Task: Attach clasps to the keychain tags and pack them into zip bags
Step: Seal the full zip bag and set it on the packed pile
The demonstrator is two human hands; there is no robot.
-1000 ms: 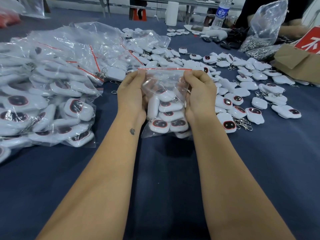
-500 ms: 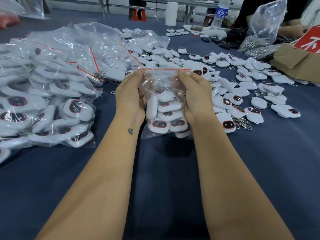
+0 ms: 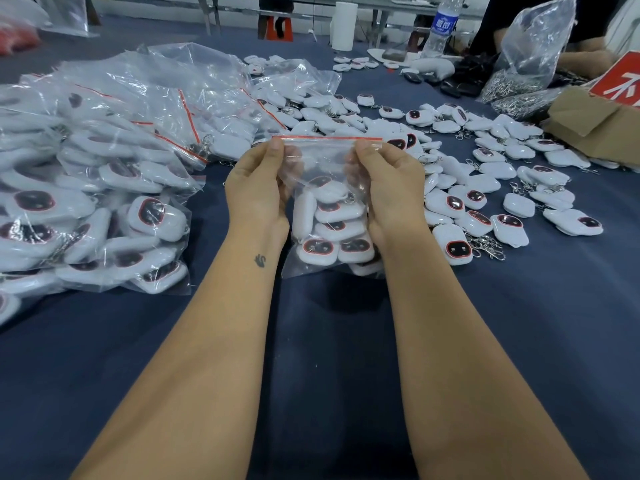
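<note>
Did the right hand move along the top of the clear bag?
Yes. The right hand slid left along the clear plastic zip bag, leaving its red-striped right corner free.

Both thumbs have slid inward along the red seal strip of the zip bag point(image 3: 329, 188): the left hand point(image 3: 258, 195) and right hand point(image 3: 389, 188) now pinch nearer its middle than a second ago. The bag's mouth seems pressed flatter, though the plastic glare makes that uncertain.

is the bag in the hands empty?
No: the zip bag, held near its red-striped top by the left hand and right hand, has several white keychain tags stacked in its lower half.
</note>
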